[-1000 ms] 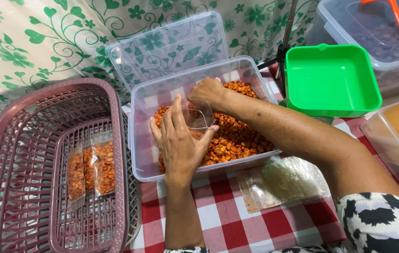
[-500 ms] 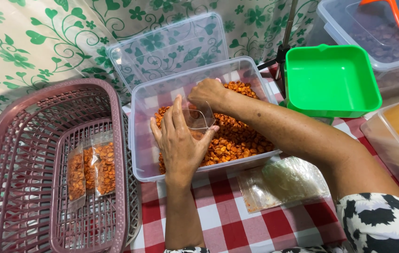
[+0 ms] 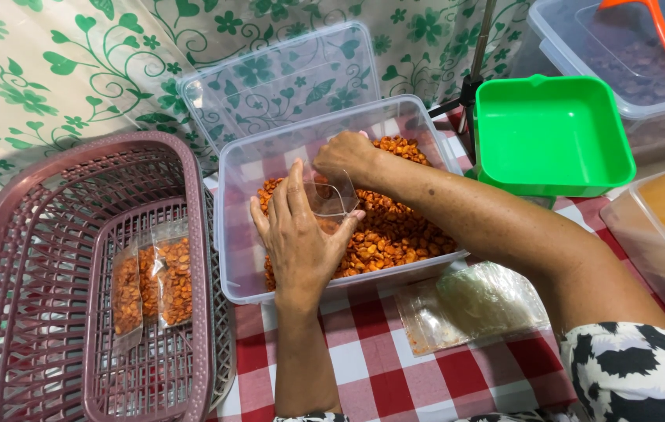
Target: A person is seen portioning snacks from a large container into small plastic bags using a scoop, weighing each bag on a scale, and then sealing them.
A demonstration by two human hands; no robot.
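A clear plastic tub point(image 3: 238, 258) holds a heap of orange coated nuts point(image 3: 387, 230). Over it, my left hand point(image 3: 297, 238) holds a small clear plastic bag point(image 3: 334, 197) open, fingers spread behind it. My right hand point(image 3: 345, 156) is closed at the bag's mouth, just above the nuts. The inside of the bag is partly hidden by both hands.
A mauve plastic basket point(image 3: 4, 266) at the left holds two filled nut bags point(image 3: 153, 281). A stack of empty clear bags point(image 3: 473, 305) lies on the red checked cloth. A clear lid point(image 3: 278, 78), a green tray point(image 3: 551, 133) and other tubs point(image 3: 621, 55) stand behind.
My right hand has shifted slightly at the bag's mouth; my left hand keeps holding the bag in the same place.
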